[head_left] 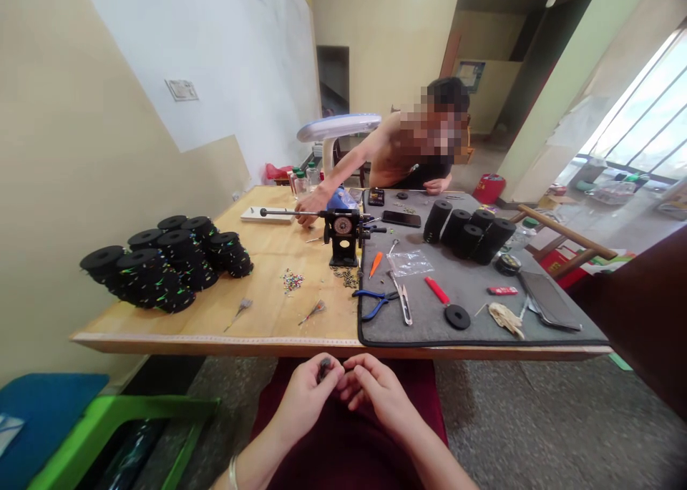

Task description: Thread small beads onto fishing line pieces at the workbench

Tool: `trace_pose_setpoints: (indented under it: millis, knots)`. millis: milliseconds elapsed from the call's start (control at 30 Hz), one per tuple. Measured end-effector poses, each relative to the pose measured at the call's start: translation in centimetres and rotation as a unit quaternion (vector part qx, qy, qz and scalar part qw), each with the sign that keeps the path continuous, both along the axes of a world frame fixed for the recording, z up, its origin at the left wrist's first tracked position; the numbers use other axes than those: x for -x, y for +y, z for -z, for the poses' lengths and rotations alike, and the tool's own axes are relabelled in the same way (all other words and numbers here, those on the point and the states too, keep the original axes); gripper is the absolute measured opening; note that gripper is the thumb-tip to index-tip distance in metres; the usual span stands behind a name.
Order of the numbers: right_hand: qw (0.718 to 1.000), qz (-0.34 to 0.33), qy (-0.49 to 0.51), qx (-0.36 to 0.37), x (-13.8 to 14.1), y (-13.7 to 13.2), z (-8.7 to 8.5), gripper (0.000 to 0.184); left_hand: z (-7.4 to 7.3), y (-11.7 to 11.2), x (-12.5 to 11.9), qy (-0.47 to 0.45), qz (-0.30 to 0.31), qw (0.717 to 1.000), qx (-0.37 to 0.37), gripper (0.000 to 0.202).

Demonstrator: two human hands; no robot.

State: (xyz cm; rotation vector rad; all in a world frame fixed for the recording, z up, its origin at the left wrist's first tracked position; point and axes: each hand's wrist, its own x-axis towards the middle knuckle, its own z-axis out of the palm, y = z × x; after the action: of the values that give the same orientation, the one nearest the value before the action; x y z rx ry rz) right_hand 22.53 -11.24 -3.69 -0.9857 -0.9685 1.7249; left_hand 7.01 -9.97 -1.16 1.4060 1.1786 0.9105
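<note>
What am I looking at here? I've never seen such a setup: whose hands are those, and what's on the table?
No robot here: a camera on a person's head looks forward and down, so the lower two bare hands are the wearer's. Their left hand holds a small dark object, too small to identify. Their right hand is close beside it; I can't tell whether it holds anything.

The wooden table bears black cylinders dotted with coloured bits, and a black machine with a round dial. On the grey mat lie blue-handled pliers and thread snips. Across the table, another person reaches toward the machine's side.
</note>
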Motion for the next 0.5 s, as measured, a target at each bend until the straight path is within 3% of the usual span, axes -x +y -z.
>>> trace_pose_setpoints:
  millis: [267, 500]
  knots:
    - [0.992, -0.038, -0.113, -0.034, 0.4, 0.9, -2.2, 0.025, -1.2, 0.3, -0.1, 0.07, -0.017, 0.995, -0.069, 0.024]
    - [0.993, 0.028, -0.108, -0.037, 0.7, 1.0, -0.9, 0.027, -1.8, 1.4, 1.4, 0.149, -0.011, 0.98, -0.133, 0.027]
